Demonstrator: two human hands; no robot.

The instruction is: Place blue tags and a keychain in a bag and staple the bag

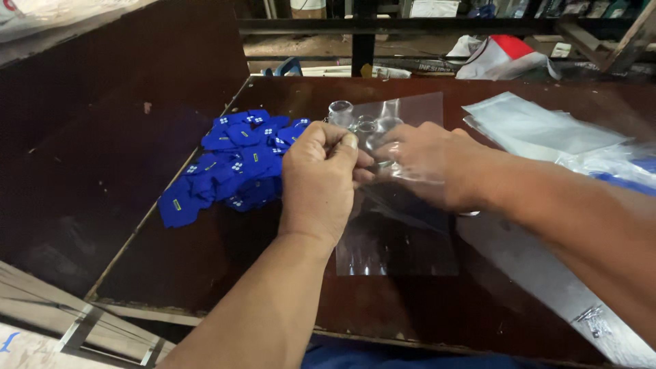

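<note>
Left hand (320, 179) and right hand (425, 166) both pinch the clear plastic bag (396, 225); its long axis runs toward the person, mouth at the far end.

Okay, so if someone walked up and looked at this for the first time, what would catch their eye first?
Most likely the heap of bright blue fabric patches, vivid against the dark brown table, to the left of the hands. Next, the left hand and right hand meeting at the centre, fingers pinching at a clear plastic bag that lies flat under them. A stack of more clear bags lies at the right.
</note>
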